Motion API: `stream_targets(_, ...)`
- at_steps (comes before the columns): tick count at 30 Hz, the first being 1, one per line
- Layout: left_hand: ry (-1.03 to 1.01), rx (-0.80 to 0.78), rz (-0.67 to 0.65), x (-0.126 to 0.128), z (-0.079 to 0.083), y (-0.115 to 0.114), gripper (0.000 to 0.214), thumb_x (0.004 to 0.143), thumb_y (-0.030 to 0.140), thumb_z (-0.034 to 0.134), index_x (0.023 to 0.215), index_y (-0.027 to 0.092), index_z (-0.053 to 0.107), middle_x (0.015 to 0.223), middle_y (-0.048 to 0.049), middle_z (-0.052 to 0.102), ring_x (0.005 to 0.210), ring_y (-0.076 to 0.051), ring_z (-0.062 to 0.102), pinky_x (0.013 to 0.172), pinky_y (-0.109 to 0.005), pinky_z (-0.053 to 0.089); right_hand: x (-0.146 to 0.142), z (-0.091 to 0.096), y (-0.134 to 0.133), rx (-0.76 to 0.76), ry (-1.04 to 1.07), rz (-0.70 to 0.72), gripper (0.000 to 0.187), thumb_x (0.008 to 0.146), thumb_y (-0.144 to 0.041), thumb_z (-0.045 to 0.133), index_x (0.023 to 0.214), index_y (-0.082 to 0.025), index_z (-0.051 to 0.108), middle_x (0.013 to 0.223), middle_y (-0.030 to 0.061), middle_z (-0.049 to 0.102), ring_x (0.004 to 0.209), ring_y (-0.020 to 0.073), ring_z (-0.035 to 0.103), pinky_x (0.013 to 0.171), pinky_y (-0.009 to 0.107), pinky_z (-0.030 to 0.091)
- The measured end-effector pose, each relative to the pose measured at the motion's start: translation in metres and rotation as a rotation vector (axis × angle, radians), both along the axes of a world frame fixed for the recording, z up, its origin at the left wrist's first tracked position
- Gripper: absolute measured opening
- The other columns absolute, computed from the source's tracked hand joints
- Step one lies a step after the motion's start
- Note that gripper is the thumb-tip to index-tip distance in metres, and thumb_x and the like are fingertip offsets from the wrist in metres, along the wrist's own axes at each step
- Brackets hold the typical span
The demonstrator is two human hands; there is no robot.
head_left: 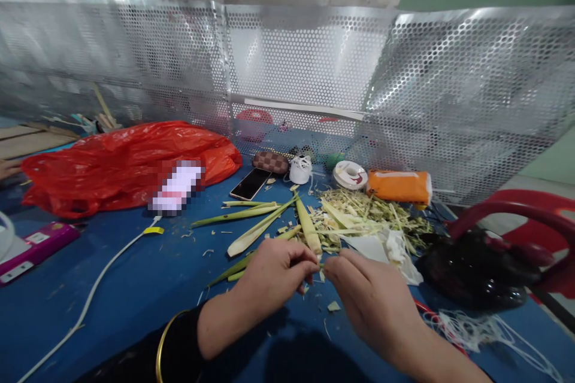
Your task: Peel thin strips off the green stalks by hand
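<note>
My left hand (281, 266) is closed, thumb and fingers pinched together just in front of the plant pieces. Facing it, my right hand (375, 293) is closed too, fingertips almost meeting those of the left. A thin green plant strip (321, 266) shows between the two pinches; most of it is hidden by the fingers. Right behind the hands stands a pale green stalk piece (308, 227), tapering away from me. Long split green stalks (258, 230) fan out behind my left hand. A heap of shredded green and yellowish peelings (359, 209) lies beyond my right hand.
On the blue table (135, 305) are a red plastic bag (135, 155), a lit phone (177, 188) on a white cable (96, 281), a dark phone (250, 184), a tape roll (350, 175), an orange pack (399, 187), a black bag (476, 275) and white string (476, 332). Perforated metal (305, 54) stands behind.
</note>
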State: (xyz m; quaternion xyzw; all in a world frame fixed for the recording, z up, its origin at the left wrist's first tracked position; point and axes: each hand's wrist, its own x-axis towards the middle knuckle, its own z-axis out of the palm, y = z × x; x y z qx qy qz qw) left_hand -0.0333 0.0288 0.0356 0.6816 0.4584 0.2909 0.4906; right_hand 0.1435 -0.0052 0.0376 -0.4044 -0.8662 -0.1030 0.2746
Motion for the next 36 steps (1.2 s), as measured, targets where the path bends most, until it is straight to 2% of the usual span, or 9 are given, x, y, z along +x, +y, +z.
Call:
stream_targets(4, 0.16, 0.287, -0.234, -0.002, 0.003, -0.006, 0.023, 0.077, 0.013, 0.053, 0.071, 0.023, 0.073, 0.067, -0.0004, 0.071, 0.061, -0.015, 0.063, 0.06, -0.022, 0.043, 0.009, 0.005, 0.005, -0.252, 0.08, 0.034, 0.025, 0.092, -0.013, 0.037, 0.076, -0.019, 0.056, 0.067, 0.001, 0.057, 0.055, 0.0123, 0.051, 0.05, 0.023, 0.032)
stream_targets(7, 0.182, 0.32, -0.356, -0.001, 0.006, -0.007, 0.019, 0.081, 0.017, 0.056, 0.076, 0.022, 0.074, 0.071, -0.0015, 0.072, 0.065, -0.016, 0.064, 0.063, -0.022, 0.043, 0.013, 0.004, 0.014, -0.525, 0.242, 0.073, 0.021, 0.093, -0.019, 0.042, 0.076, -0.02, 0.054, 0.069, -0.0001, 0.058, 0.063, 0.0126, 0.054, 0.056, 0.022, 0.038)
stream_targets(9, 0.147, 0.294, -0.341, -0.001, 0.007, -0.007, 0.017, 0.084, 0.022, 0.057, 0.08, 0.021, 0.073, 0.068, -0.0009, 0.07, 0.062, -0.014, 0.062, 0.063, -0.021, 0.043, 0.015, -0.001, 0.022, -0.656, 0.37, 0.087, 0.022, 0.092, -0.023, 0.046, 0.071, -0.019, 0.053, 0.065, -0.0017, 0.055, 0.062, 0.0121, 0.051, 0.057, 0.022, 0.039)
stream_targets(14, 0.008, 0.293, -0.086, -0.002, 0.004, -0.005, 0.019, 0.088, 0.029, 0.053, 0.079, 0.021, 0.068, 0.068, -0.0007, 0.066, 0.063, -0.014, 0.06, 0.065, -0.022, 0.043, 0.008, -0.019, 0.029, -0.844, 0.656, 0.109, 0.026, 0.092, -0.029, 0.049, 0.068, -0.019, 0.052, 0.06, -0.0038, 0.046, 0.055, 0.0104, 0.044, 0.05, 0.02, 0.037)
stream_targets(18, -0.018, 0.317, 0.055, -0.003, 0.004, -0.002, 0.021, 0.089, 0.03, 0.051, 0.079, 0.021, 0.067, 0.067, -0.0003, 0.066, 0.062, -0.014, 0.058, 0.064, -0.022, 0.043, -0.005, -0.025, 0.015, -0.679, 0.592, 0.108, 0.029, 0.096, -0.03, 0.041, 0.072, -0.019, 0.054, 0.065, -0.001, 0.053, 0.058, 0.0113, 0.049, 0.052, 0.021, 0.04)
stream_targets(22, -0.013, 0.322, 0.113, -0.004, 0.003, 0.0, 0.021, 0.089, 0.031, 0.051, 0.086, 0.02, 0.068, 0.073, -0.001, 0.068, 0.066, -0.014, 0.061, 0.067, -0.023, 0.044, -0.015, -0.024, 0.001, -0.254, 0.36, 0.045, 0.025, 0.095, -0.02, 0.038, 0.075, -0.02, 0.054, 0.066, 0.0007, 0.055, 0.054, 0.0115, 0.051, 0.05, 0.02, 0.04)
stream_targets(25, 0.012, 0.319, 0.089, -0.004, 0.001, 0.0, 0.023, 0.09, 0.031, 0.049, 0.088, 0.02, 0.069, 0.076, -0.0012, 0.069, 0.068, -0.015, 0.062, 0.069, -0.023, 0.044, -0.018, -0.023, -0.004, 0.008, 0.309, 0.048, 0.019, 0.09, -0.011, 0.043, 0.081, -0.02, 0.057, 0.084, 0.0073, 0.061, 0.067, 0.0147, 0.059, 0.057, 0.023, 0.047)
stream_targets(30, 0.07, 0.369, 0.071, -0.002, -0.001, -0.001, 0.021, 0.09, 0.026, 0.05, 0.091, 0.021, 0.07, 0.087, -0.0013, 0.073, 0.079, -0.016, 0.065, 0.073, -0.023, 0.043, -0.015, -0.026, -0.002, -0.197, 0.519, 0.312, 0.02, 0.089, -0.004, 0.043, 0.092, -0.022, 0.052, 0.098, 0.0082, 0.06, 0.089, 0.017, 0.06, 0.076, 0.028, 0.052)
stream_targets(36, 0.141, 0.474, 0.037, -0.002, -0.004, -0.001, 0.025, 0.093, 0.03, 0.047, 0.095, 0.021, 0.07, 0.093, -0.003, 0.073, 0.085, -0.016, 0.066, 0.075, -0.023, 0.043, -0.016, -0.025, -0.005, -0.204, 0.462, 0.343, 0.022, 0.086, 0.0, 0.041, 0.091, -0.02, 0.05, 0.087, 0.0072, 0.057, 0.08, 0.0171, 0.055, 0.071, 0.029, 0.051)
